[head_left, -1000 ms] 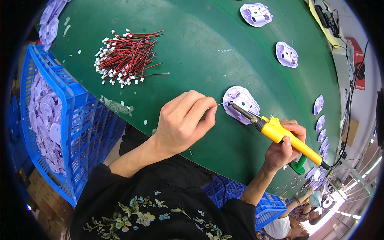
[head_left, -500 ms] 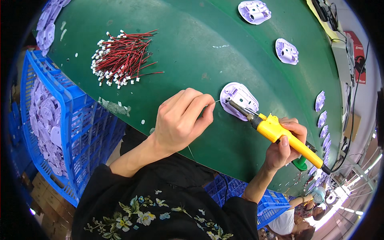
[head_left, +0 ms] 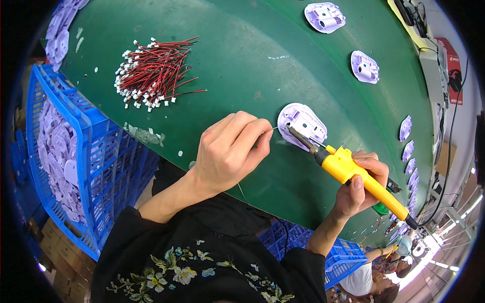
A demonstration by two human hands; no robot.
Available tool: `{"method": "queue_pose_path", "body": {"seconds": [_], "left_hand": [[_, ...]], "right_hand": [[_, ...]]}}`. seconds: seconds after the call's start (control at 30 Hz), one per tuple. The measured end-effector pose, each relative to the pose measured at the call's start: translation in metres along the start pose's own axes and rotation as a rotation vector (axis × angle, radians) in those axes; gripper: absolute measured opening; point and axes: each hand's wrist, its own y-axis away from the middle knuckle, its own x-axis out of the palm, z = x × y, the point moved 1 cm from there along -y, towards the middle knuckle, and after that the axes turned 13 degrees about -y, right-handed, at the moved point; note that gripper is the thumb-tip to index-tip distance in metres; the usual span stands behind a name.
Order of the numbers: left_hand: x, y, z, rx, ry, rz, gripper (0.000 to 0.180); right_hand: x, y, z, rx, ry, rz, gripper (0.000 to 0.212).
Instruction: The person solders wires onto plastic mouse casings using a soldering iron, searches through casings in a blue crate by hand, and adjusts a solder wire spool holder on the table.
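Observation:
My left hand (head_left: pixel 232 149) is closed in a pinch on a thin solder wire (head_left: pixel 273 129), whose end reaches the near-left edge of a light-purple plastic shell (head_left: pixel 309 121). The shell lies on the green surface with its inner side of ribs and holes facing up. My right hand (head_left: pixel 362 184) grips a yellow soldering iron (head_left: pixel 339 164). Its dark metal tip slants down over the left part of the shell, close to the wire's end. Whether tip and wire touch cannot be made out.
Red-and-black wires with white connectors (head_left: pixel 154 73) lie heaped at left. More purple shells (head_left: pixel 365 67) sit along the green table (head_left: pixel 237 55). A blue crate (head_left: pixel 93 126) full of purple parts stands left. The iron's black cable (head_left: pixel 448 161) runs right; other people (head_left: pixel 371 275) are at lower right.
The soldering iron has shifted slightly, its rear end lower. Shells farther along the table have slid a little to the right and nearer. My left hand stays almost still.

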Motion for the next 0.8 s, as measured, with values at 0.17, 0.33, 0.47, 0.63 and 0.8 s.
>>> {"method": "queue_pose_path", "body": {"seconds": [0.17, 0.33, 0.47, 0.63, 0.8], "left_hand": [[0.0005, -0.0002, 0.0005, 0.009, -0.009, -0.004, 0.018], [0.0015, 0.0003, -0.0009, -0.003, -0.006, 0.010, 0.017], [0.0023, 0.0009, -0.0001, -0.022, 0.004, 0.017, 0.017], [0.0026, 0.0006, 0.0014, -0.002, -0.005, 0.017, 0.017], [0.0015, -0.0005, 0.0016, -0.003, -0.002, 0.028, 0.016]], "right_hand": [[0.0048, 0.0000, 0.0029, -0.001, 0.013, -0.006, 0.032], [0.0051, 0.0013, 0.0034, -0.038, 0.035, 0.013, 0.031], [0.0077, 0.0011, 0.0051, -0.022, 0.052, 0.006, 0.031], [0.0084, 0.0014, 0.0048, -0.009, 0.082, 0.000, 0.032], [0.0084, 0.0012, 0.0045, -0.009, 0.090, -0.003, 0.032]]}}
